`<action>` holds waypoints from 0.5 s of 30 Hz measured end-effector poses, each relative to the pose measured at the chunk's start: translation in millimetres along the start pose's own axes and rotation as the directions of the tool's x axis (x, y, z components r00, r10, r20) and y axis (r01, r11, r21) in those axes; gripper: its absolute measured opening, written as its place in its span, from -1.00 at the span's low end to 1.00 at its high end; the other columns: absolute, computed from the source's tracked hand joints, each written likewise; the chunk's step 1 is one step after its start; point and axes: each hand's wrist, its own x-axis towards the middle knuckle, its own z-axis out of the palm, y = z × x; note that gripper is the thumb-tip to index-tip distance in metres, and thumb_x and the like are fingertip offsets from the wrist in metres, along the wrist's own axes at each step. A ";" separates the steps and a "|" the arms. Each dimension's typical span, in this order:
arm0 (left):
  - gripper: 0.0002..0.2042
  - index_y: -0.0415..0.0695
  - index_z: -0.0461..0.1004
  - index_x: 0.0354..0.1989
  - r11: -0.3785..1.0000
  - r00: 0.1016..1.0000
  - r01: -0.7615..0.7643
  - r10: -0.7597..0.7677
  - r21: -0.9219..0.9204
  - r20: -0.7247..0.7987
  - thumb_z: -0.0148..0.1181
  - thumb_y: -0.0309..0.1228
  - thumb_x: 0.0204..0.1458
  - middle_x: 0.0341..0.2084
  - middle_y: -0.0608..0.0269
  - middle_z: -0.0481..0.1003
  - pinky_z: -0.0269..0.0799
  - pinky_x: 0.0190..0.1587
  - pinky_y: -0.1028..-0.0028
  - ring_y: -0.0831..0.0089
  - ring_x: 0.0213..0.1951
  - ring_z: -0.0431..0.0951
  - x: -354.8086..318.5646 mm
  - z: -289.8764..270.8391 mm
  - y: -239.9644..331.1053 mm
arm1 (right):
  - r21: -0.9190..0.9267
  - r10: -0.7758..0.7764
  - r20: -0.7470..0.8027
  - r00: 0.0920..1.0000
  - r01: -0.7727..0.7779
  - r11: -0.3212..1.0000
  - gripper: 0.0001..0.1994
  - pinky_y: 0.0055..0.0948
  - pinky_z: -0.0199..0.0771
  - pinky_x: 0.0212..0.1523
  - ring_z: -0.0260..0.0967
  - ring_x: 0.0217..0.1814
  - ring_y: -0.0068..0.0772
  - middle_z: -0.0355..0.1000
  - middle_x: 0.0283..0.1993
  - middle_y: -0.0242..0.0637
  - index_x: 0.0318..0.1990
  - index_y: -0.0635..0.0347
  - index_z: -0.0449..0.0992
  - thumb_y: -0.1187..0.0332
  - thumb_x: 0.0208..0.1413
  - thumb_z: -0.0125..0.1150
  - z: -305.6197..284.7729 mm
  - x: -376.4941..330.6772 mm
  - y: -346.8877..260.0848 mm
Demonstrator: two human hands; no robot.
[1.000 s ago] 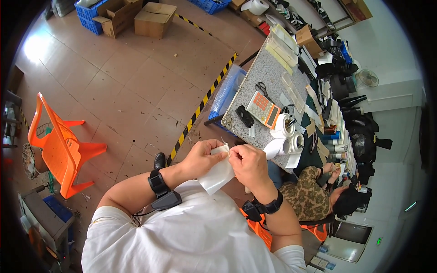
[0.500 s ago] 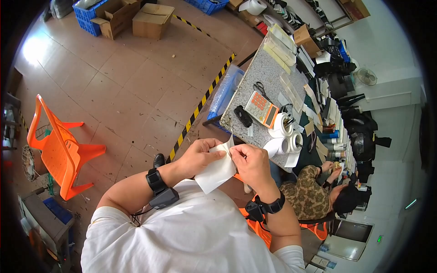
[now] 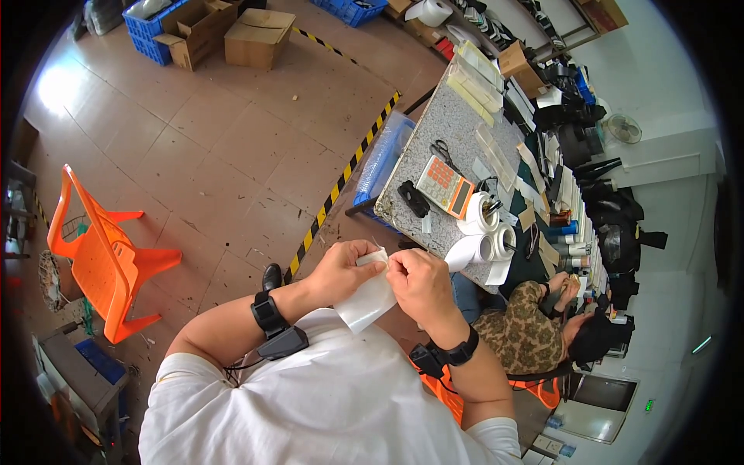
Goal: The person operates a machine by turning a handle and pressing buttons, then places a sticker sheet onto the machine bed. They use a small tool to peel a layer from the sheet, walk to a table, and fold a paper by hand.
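Observation:
Both of my hands hold a white, soft flat bag or sheet (image 3: 367,301) at its top edge, in front of my chest. My left hand (image 3: 341,271) pinches the left part of that edge. My right hand (image 3: 421,283) pinches the right part, fingers curled. The sheet hangs down between my wrists. Each wrist wears a black band with a small device.
A grey speckled table (image 3: 449,139) stands ahead with white rolls (image 3: 482,232), an orange calculator (image 3: 443,186), scissors (image 3: 443,152) and a black tool (image 3: 413,198). A seated person in a camouflage top (image 3: 523,337) is at my right. An orange plastic chair (image 3: 105,256) stands left; cardboard boxes (image 3: 232,31) lie far back.
My hands have stayed together on the sheet's top edge, shifting slightly; the fingers have worked along the edge. Little else has moved.

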 end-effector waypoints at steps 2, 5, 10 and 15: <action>-0.78 -0.26 0.56 0.02 1.000 1.000 0.013 -0.013 -0.018 0.003 0.29 -0.38 0.35 -0.28 0.33 0.65 0.56 -0.27 0.53 0.65 -0.30 0.63 -1.9 0.6 2.9 | 0.028 0.024 0.004 1.000 -0.024 0.999 -0.90 -0.08 0.58 -0.28 0.56 -0.33 0.04 0.54 -0.41 -0.09 -0.40 0.22 0.53 0.47 0.09 0.35 -1.1 -1.1 1.0; -0.77 -0.27 0.55 0.03 0.998 0.999 0.040 -0.039 -0.054 0.011 0.29 -0.38 0.35 -0.27 0.32 0.65 0.56 -0.26 0.53 0.64 -0.30 0.63 -3.0 1.1 4.8 | 0.115 0.089 0.011 0.996 -0.090 0.989 -0.90 -0.11 0.59 -0.29 0.57 -0.33 0.05 0.57 -0.40 -0.08 -0.37 0.25 0.56 0.46 0.11 0.36 -3.2 -2.6 2.6; -0.76 -0.27 0.53 0.07 0.985 0.998 0.041 -0.034 -0.166 0.047 0.29 -0.39 0.35 -0.25 0.30 0.66 0.57 -0.25 0.53 0.63 -0.29 0.64 -3.4 0.0 4.9 | 0.150 0.121 0.021 0.992 -0.123 0.981 -0.90 -0.13 0.60 -0.30 0.58 -0.34 0.06 0.58 -0.39 -0.07 -0.33 0.27 0.58 0.45 0.14 0.37 -11.1 -0.7 1.2; -0.78 -0.25 0.53 0.06 0.968 0.997 0.052 -0.036 -0.246 0.070 0.27 -0.40 0.36 -0.24 0.30 0.66 0.59 -0.24 0.53 0.62 -0.30 0.65 -5.2 -0.9 11.3 | 0.215 0.170 0.035 0.985 -0.174 0.961 -0.86 -0.21 0.59 -0.34 0.60 -0.39 -0.06 0.59 -0.39 -0.07 -0.31 0.29 0.62 0.39 0.19 0.39 -14.6 -0.3 0.5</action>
